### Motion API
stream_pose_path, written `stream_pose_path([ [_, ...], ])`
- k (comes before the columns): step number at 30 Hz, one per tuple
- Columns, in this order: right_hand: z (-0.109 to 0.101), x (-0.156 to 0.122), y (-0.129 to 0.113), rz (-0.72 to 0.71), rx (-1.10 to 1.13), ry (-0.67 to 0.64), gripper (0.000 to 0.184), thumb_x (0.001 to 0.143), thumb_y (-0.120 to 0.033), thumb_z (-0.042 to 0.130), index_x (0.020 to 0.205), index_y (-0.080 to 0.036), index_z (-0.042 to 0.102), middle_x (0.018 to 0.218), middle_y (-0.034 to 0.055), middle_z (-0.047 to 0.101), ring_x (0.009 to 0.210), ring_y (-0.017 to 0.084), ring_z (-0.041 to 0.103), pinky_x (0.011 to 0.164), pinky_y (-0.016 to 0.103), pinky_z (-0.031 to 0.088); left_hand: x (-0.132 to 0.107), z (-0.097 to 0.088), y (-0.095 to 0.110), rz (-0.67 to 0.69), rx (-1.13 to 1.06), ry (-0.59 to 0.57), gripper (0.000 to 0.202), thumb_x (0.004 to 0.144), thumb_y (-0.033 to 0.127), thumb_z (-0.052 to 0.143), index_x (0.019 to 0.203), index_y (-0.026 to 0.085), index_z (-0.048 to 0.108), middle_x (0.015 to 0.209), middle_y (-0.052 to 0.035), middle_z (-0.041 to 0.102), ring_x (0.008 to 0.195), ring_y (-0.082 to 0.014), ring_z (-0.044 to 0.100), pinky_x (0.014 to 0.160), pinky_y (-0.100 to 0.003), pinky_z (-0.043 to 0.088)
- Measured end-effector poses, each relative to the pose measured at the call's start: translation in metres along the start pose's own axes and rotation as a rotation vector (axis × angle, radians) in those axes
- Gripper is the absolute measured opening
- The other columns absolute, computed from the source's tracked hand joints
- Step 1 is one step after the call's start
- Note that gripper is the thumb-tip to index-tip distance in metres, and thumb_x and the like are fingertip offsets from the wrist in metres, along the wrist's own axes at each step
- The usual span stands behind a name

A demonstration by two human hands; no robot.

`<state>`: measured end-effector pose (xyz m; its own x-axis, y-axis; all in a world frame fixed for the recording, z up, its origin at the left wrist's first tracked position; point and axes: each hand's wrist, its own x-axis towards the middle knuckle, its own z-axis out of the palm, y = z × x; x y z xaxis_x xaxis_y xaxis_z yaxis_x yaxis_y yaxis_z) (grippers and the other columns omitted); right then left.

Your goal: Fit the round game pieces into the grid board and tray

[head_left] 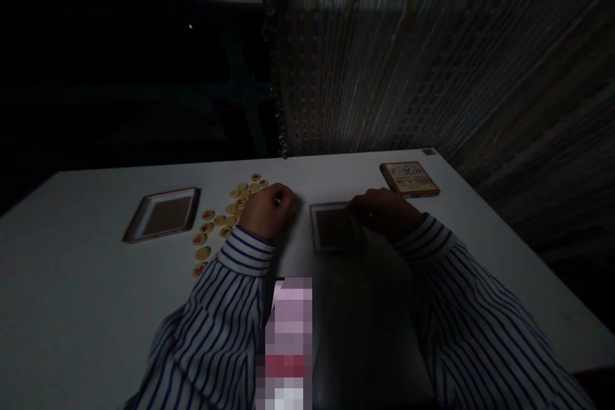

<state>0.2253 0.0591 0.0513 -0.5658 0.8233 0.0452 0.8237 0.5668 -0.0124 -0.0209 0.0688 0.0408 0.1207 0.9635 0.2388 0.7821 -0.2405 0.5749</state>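
Observation:
My left hand (267,210) is curled into a loose fist at the right side of a spread of round xiangqi pieces (220,220). The curled fingers hide whatever they may hold. My right hand (387,213) has its fingers bent and pressed together over the far right corner of a small shallow box (314,230). Shadow hides whether the fingertips touch the rim or hold a piece. That box lies between my hands, and its inside looks dark. Several pieces show red or dark characters, while others look plain.
Another shallow open box (196,210) lies left of the pieces. A closed box with a printed cover (411,179) lies at the back right of the white table (96,307). A phone with a blurred-out screen (291,333) is between my forearms. A string curtain (375,57) hangs behind.

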Motion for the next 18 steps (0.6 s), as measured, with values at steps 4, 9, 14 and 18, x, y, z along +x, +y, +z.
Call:
stream_pose_path([
  [4, -0.005, 0.000, 0.000, -0.019, 0.022, 0.070, 0.021, 0.078, -0.022, 0.046, 0.091, -0.017, 0.062, 0.073, 0.0057, 0.063, 0.068, 0.015, 0.053, 0.062, 0.026, 0.032, 0.000, -0.011, -0.001, -0.013, -0.041, 0.060, 0.023, 0.075, 0.036, 0.048, 0.076, 0.017, 0.062, 0.073, -0.0015, 0.065, 0.062, -0.0138, 0.058, 0.060, -0.025, 0.043],
  [9, -0.011, -0.001, -0.002, 0.001, 0.035, 0.102, 0.020, 0.080, -0.024, 0.044, 0.086, -0.016, 0.061, 0.073, 0.0058, 0.062, 0.068, 0.015, 0.052, 0.062, 0.025, 0.030, -0.003, -0.021, 0.000, -0.039, -0.073, 0.094, 0.024, 0.074, 0.038, 0.049, 0.077, 0.018, 0.062, 0.071, -0.0011, 0.066, 0.061, -0.0136, 0.058, 0.058, -0.024, 0.043],
  [14, -0.015, -0.003, -0.003, 0.008, 0.026, 0.128, 0.022, 0.082, -0.026, 0.042, 0.084, -0.016, 0.061, 0.073, 0.0053, 0.061, 0.069, 0.015, 0.052, 0.063, 0.025, 0.030, -0.006, -0.024, -0.002, -0.020, -0.116, 0.128, 0.025, 0.074, 0.038, 0.050, 0.079, 0.017, 0.062, 0.073, -0.0022, 0.065, 0.060, -0.0130, 0.057, 0.057, -0.023, 0.044],
  [18, -0.017, -0.004, -0.004, 0.015, 0.047, 0.137, 0.022, 0.082, -0.027, 0.042, 0.086, -0.016, 0.061, 0.077, 0.0056, 0.063, 0.073, 0.016, 0.053, 0.066, 0.026, 0.031, -0.009, -0.026, -0.001, -0.021, -0.118, 0.142, 0.026, 0.074, 0.038, 0.050, 0.079, 0.016, 0.062, 0.072, -0.0023, 0.065, 0.059, -0.0127, 0.057, 0.056, -0.023, 0.044],
])
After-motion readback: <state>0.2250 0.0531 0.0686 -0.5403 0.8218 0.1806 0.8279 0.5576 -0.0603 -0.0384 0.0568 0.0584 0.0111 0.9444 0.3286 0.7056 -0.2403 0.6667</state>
